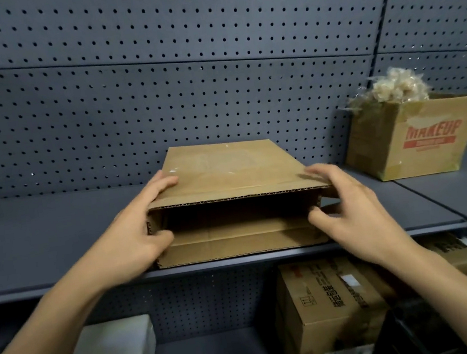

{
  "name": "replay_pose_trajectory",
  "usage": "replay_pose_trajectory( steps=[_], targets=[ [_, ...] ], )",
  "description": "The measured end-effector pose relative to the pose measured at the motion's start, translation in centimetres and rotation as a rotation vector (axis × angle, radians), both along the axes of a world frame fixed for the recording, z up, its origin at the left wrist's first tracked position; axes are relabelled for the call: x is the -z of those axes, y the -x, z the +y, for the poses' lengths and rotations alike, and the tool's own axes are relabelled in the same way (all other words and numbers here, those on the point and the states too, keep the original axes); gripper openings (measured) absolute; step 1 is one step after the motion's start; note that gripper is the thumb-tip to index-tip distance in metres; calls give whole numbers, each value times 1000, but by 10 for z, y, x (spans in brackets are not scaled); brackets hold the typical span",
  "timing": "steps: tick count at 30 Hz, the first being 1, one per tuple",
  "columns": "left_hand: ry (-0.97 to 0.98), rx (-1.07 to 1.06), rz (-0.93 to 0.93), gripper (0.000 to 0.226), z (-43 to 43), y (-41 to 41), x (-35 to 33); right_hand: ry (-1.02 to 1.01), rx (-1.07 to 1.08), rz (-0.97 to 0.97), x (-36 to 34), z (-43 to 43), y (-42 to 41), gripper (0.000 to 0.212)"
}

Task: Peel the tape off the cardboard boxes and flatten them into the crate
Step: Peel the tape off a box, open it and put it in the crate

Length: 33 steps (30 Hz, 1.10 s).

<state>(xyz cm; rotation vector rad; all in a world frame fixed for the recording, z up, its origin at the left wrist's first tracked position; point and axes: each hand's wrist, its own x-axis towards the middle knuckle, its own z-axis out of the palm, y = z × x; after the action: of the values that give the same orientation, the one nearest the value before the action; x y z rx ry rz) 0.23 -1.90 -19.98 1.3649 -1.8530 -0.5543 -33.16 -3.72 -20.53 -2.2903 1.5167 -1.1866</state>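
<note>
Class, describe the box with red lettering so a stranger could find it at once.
Start at the grey shelf below the pegboard wall and go to its right end. The box with red lettering stands there tilted, alone in having wads of peeled tape heaped on top.

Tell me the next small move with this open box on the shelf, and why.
Probably press the top panel down to collapse the open box. The left hand and right hand already grip its two sides, the near end gapes open, and no tape shows across it.
</note>
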Motion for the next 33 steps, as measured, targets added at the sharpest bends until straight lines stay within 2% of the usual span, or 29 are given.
replay_pose_trajectory(
  steps=[3,12,15,18,20,22,23,26,28,30,31,33],
  targets=[
    [-13,51,-49,88,0,-7,-1,-16,-37,50,-1,2,11,56],
    [0,127,-12,91,-8,-16,-3,-52,-70,24,2,-2,28,73],
    [-15,158,26,89,-8,-12,-8,-139,-154,-98,-1,-2,34,72],
    [3,243,120,73,-4,-18,-12,-257,-293,-225,-12,-4,36,49],
    [-18,294,273,69,-5,-23,-14,-358,-311,-383,-22,-11,35,42],
    [-88,222,540,56,-15,-22,-15,-419,-221,-564,-29,-24,31,32],
    [-114,126,616,44,-23,-19,-16,-438,-158,-610,-31,-31,28,30],
    [-210,-142,568,23,-39,-13,-19,-536,-12,-619,-34,-53,19,52],
    [-327,-178,526,30,-45,-5,-24,-598,42,-573,-39,-64,9,70],
    [-432,-142,605,34,-42,3,-31,-647,67,-519,-46,-67,-2,84],
    [-456,-141,625,34,-40,8,-34,-666,73,-509,-48,-70,-7,82],
    [-458,-150,564,34,-37,13,-35,-686,60,-491,-52,-73,-15,63]
  ],
)
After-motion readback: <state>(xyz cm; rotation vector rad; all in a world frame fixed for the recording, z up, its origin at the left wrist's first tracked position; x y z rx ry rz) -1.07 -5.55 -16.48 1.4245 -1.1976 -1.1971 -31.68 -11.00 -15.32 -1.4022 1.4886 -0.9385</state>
